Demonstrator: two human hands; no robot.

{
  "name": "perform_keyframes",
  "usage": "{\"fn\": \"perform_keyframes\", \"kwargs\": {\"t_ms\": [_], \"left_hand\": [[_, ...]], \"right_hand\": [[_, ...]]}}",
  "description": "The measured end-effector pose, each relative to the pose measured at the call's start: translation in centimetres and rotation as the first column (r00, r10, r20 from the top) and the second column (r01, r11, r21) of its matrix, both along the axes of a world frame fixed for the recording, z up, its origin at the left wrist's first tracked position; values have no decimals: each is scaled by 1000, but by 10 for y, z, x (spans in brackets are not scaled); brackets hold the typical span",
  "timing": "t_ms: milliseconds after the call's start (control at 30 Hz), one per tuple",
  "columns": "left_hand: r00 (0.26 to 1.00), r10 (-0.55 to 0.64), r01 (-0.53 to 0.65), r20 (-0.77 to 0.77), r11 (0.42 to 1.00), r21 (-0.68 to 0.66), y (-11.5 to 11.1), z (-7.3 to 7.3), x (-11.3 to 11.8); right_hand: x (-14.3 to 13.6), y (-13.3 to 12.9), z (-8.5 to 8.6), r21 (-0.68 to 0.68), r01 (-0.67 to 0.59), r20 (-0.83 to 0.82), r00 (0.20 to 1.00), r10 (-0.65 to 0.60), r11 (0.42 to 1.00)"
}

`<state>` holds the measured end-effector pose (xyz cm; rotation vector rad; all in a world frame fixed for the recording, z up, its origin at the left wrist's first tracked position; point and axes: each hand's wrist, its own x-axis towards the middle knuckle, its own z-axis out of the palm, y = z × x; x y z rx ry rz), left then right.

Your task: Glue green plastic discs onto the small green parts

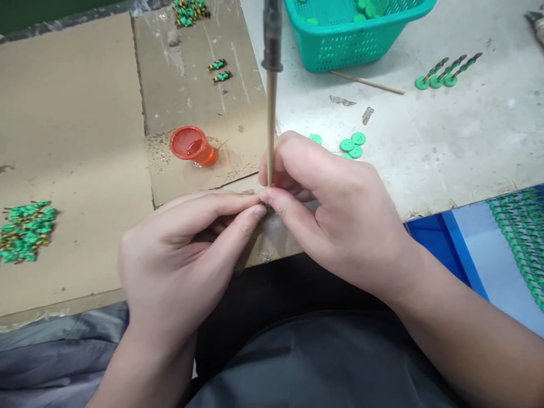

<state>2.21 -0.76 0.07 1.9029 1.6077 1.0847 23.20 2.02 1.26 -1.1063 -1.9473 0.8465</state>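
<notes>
My left hand is closed in a pinch near the table's front edge. A sliver of a small dark green piece shows at its fingertips, mostly hidden. My right hand is closed too, its thumb tip touching the left fingertips. Whatever it grips is covered by the fingers. An upright tan rod with a dark sleeve ends at the right fingertips; I cannot tell whether they hold it. Beyond the left hand stands a small orange-red cup with liquid in it.
Green-and-yellow small figures are heaped at left, with more at the top. Green round discs lie past my right hand. A teal basket stands behind a wooden stick. Three discs with figures attached sit at right.
</notes>
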Motion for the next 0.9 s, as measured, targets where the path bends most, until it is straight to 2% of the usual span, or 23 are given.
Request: {"fn": "perform_keyframes", "kwargs": {"t_ms": [133, 233, 367, 633, 733, 900], "left_hand": [[1000, -26, 26, -1, 999, 24, 2, -1, 0], [998, -42, 41, 36, 998, 41, 3, -2, -1], [999, -37, 35, 36, 998, 49, 3, -3, -1], [997, -65, 63, 40, 997, 42, 4, -2, -1], [998, -59, 58, 36, 998, 37, 3, -2, -2], [999, -36, 35, 35, 999, 30, 2, -3, -2]], "right_hand": [[-1, 1, -4, 29, -11, -11, 1000, 11, 1000], [1, 2, -11, 10, -13, -103, 995, 13, 1000], [5, 1, -20, -19, 70, -224, 972, -73, 997], [5, -2, -20, 47, 41, -196, 980, -31, 998], [4, 2, -16, 28, 52, -159, 986, -46, 998], [3, 8, -14, 23, 2, -118, 993, 1, 1000]]}}
